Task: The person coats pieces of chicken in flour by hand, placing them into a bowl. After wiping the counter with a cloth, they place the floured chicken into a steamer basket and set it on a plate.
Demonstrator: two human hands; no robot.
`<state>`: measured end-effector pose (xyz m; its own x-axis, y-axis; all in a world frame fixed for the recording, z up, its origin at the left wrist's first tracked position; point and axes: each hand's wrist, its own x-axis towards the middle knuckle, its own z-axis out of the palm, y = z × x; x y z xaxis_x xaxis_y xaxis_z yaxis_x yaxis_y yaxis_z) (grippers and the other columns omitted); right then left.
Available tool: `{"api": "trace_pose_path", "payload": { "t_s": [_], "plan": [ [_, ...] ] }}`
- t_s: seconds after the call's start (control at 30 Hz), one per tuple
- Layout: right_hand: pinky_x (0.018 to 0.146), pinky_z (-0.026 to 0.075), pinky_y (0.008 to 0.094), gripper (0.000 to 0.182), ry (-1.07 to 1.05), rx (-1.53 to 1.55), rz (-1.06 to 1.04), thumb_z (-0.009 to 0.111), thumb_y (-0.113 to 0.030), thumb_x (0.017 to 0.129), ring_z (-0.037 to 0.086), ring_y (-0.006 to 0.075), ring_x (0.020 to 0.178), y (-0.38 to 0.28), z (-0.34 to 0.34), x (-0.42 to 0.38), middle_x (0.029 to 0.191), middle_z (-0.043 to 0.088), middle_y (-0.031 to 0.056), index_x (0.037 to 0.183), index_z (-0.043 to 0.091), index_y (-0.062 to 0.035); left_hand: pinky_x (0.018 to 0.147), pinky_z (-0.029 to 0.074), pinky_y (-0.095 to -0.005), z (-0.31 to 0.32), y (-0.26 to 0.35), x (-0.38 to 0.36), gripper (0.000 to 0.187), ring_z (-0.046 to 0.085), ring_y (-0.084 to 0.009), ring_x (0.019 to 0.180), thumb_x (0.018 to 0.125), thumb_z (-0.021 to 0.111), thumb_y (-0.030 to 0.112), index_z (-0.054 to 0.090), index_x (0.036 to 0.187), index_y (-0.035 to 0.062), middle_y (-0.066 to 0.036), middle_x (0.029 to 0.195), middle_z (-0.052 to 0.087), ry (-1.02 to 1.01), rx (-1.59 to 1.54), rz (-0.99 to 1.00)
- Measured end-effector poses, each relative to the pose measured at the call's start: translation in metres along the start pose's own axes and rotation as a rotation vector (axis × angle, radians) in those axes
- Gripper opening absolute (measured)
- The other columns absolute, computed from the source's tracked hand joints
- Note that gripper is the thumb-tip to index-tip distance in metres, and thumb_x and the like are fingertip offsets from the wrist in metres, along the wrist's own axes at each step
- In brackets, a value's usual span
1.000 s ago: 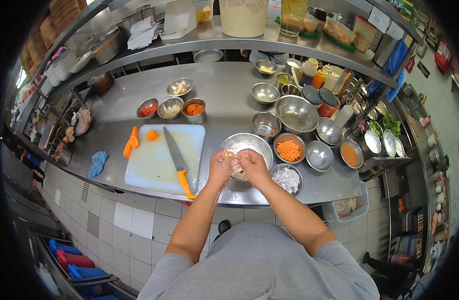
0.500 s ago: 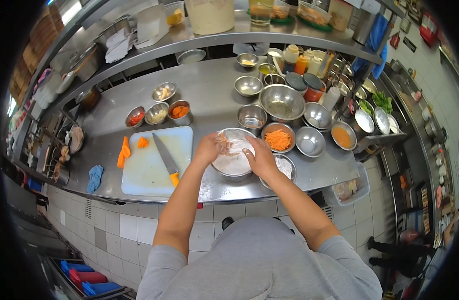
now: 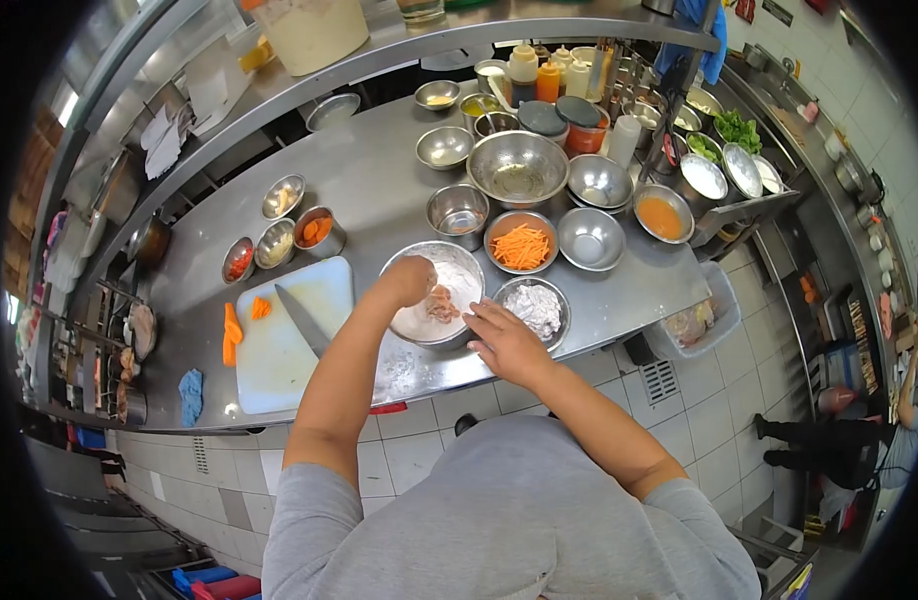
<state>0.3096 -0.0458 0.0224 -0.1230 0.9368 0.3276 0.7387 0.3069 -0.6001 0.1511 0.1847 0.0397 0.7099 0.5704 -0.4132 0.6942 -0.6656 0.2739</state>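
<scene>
A steel bowl of white flour (image 3: 399, 325) stands near the counter's front edge. Inside, pinkish strips that look like raw meat (image 3: 441, 304) lie on the flour. My left hand (image 3: 412, 281) is over the bowl's left part with its fingers curled down beside the strips; what they hold, if anything, is hidden. My right hand (image 3: 509, 342) rests at the bowl's right rim, fingers stretched out and holding nothing. Just beyond it stands a bowl with a lumpy, white-coated food (image 3: 536, 309). A bowl of shredded carrot (image 3: 522, 247) is farther back.
To the left lies a white cutting board (image 3: 279, 375) with a knife (image 3: 301, 320) and carrot pieces (image 3: 231, 335). A blue cloth (image 3: 191, 397) is near the front edge. Several steel bowls (image 3: 591, 239) and sauce bottles (image 3: 548, 82) stand behind. A shelf (image 3: 399, 50) overhangs the back.
My left hand has lowered toward the flour; the meat strips that were at its fingers now lie in the bowl. My right hand has drawn back to the near right rim. The camera view has shifted.
</scene>
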Motion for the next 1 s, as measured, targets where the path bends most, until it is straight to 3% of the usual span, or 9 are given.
{"api": "trace_pose_path", "payload": {
  "t_s": [0.23,0.37,0.47,0.57,0.63,0.73,0.87,0.93,1.0],
  "plan": [
    [0.105,0.046,0.0442,0.038,0.233,0.019,-0.035,0.073,-0.013,0.086,0.056,0.0361,0.124,0.01,-0.043,-0.022,0.133,0.06,0.0155,0.123,0.066,-0.006,0.093,0.052,-0.0441,0.088,-0.024,0.03,0.036,0.064,-0.0383,0.108,0.079,0.073,0.02,0.068,0.111,0.0044,-0.019,0.116,0.068,0.258,0.005,-0.025],
    [0.104,0.046,0.044,0.04,0.311,-0.084,0.229,0.073,-0.011,0.084,0.057,0.0358,0.12,0.035,-0.078,-0.086,0.132,0.06,0.0157,0.123,0.065,-0.006,0.095,0.051,-0.0454,0.057,-0.019,0.022,0.036,0.065,-0.0377,0.109,0.078,0.076,0.024,0.069,0.107,0.0029,-0.022,0.115,0.069,0.118,0.06,-0.139],
    [0.104,0.045,0.0445,0.041,0.397,-0.215,0.393,0.072,-0.009,0.085,0.056,0.037,0.121,0.079,-0.089,-0.16,0.132,0.06,0.0172,0.125,0.065,-0.0057,0.092,0.051,-0.0447,0.036,-0.035,0.016,0.035,0.065,-0.0391,0.107,0.079,0.078,0.023,0.069,0.105,0.0024,-0.022,0.113,0.069,0.149,0.09,-0.037],
    [0.104,0.044,0.0446,0.04,0.392,-0.331,0.629,0.071,-0.007,0.086,0.053,0.0377,0.123,0.103,-0.097,-0.234,0.135,0.057,0.0188,0.125,0.064,-0.0048,0.088,0.052,-0.0425,0.025,-0.046,0.013,0.038,0.066,-0.0372,0.102,0.079,0.08,0.027,0.068,0.105,0.001,-0.021,0.109,0.07,0.107,-0.056,-0.023],
    [0.105,0.044,0.0443,0.039,0.379,-0.338,0.724,0.071,-0.008,0.087,0.053,0.0378,0.124,0.112,-0.103,-0.274,0.137,0.055,0.019,0.125,0.065,-0.0041,0.084,0.052,-0.0405,0.029,-0.054,0.015,0.045,0.067,-0.0324,0.096,0.077,0.083,0.032,0.067,0.104,0.0001,-0.019,0.106,0.07,0.122,-0.566,0.022],
    [0.105,0.043,0.0435,0.038,0.36,-0.351,0.885,0.07,-0.009,0.087,0.052,0.0378,0.125,0.115,-0.113,-0.298,0.139,0.053,0.0193,0.124,0.065,-0.003,0.081,0.051,-0.0401,0.019,-0.035,0.005,0.045,0.066,-0.0283,0.093,0.078,0.082,0.032,0.067,0.106,0.0003,-0.017,0.103,0.07,0.009,-0.856,-0.099],
    [0.105,0.044,0.0427,0.036,0.372,-0.4,0.946,0.069,-0.009,0.088,0.051,0.0373,0.125,0.116,-0.122,-0.312,0.141,0.051,0.0194,0.123,0.065,-0.0026,0.079,0.051,-0.0418,0.017,-0.019,0.009,0.036,0.067,-0.0301,0.094,0.083,0.076,0.027,0.066,0.106,0.0012,-0.017,0.103,0.07,0.039,-0.767,-0.098],
    [0.105,0.044,0.043,0.035,0.377,-0.397,0.962,0.069,-0.01,0.088,0.052,0.0372,0.124,0.115,-0.126,-0.31,0.141,0.051,0.0193,0.122,0.065,-0.0027,0.081,0.053,-0.0395,-0.006,0.018,0.0,0.035,0.067,-0.0291,0.098,0.079,0.078,0.019,0.065,0.107,0.0014,-0.019,0.102,0.07,0.219,-0.185,-0.203],
    [0.105,0.044,0.0433,0.035,0.377,-0.388,0.968,0.069,-0.01,0.088,0.052,0.0372,0.124,0.115,-0.126,-0.308,0.141,0.051,0.0192,0.122,0.066,-0.0029,0.082,0.053,-0.0426,0.01,0.016,0.006,0.036,0.067,-0.0328,0.097,0.08,0.076,0.026,0.066,0.106,0.0027,-0.02,0.104,0.07,0.335,-0.116,-0.199]
  ]
}}
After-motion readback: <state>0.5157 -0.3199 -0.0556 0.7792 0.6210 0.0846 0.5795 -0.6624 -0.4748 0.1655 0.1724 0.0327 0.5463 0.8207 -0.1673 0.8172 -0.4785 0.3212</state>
